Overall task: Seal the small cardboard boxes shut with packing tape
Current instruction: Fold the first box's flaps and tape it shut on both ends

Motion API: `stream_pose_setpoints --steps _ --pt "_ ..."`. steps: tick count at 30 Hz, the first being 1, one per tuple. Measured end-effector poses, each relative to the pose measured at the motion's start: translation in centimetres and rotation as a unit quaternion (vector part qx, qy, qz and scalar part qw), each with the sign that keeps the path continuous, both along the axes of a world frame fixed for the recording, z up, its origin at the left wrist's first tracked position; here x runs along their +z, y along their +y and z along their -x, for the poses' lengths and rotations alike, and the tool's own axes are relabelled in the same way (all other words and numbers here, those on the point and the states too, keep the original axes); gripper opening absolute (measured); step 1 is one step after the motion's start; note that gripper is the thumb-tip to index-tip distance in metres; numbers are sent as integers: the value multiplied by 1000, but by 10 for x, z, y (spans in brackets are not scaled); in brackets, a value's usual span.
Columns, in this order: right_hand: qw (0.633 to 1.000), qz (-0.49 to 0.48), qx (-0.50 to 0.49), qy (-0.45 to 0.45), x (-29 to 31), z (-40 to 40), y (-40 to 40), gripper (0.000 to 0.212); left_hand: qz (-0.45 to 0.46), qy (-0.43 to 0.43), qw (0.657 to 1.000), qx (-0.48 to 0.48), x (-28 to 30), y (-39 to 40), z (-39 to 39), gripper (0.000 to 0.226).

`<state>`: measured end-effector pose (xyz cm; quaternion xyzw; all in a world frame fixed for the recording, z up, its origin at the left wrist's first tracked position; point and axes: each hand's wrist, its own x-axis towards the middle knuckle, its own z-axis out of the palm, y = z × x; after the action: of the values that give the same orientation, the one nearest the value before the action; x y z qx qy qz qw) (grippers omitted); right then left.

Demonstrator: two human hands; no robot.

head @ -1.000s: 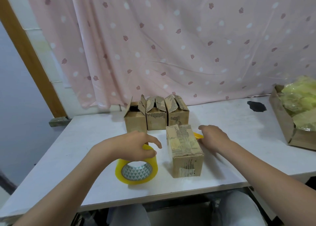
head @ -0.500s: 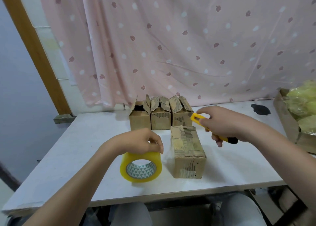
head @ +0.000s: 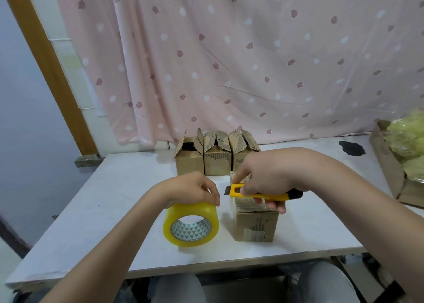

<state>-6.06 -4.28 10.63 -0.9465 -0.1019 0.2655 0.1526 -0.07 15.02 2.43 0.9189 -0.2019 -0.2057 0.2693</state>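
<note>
Cutting stage of sealing 1 small box. The left hand [head: 195,188] rests on top of the tape roll [head: 191,224], fingers curled over its upper rim, steadying it upright on the white table [head: 114,199]. The right hand [head: 268,176] closes around a yellow utility knife [head: 259,193], index finger on the slider, short blade pointing left towards the roll, held above the near cardboard box [head: 254,222], which stands just right of the roll. No stretched strip of tape can be made out between roll and box, so the cut point is a judgement: probably at the box's left edge, calling for taut tape and a light stroke. The tape is glossy, translucent yellow on a patterned core; the box is worn corrugated board with old tape scars. 3 open boxes [head: 215,160] wait behind, flaps raised.
</note>
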Motion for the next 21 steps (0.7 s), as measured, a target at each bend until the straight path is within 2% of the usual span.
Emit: stream_pose_setpoints --steps 12,21 --pt "997 73 27 12 -13 -9 18 42 10 0 1000 30 1 -2 3 11" --pt "998 54 17 21 -19 -9 18 42 -4 -22 999 27 -2 -6 2 17"
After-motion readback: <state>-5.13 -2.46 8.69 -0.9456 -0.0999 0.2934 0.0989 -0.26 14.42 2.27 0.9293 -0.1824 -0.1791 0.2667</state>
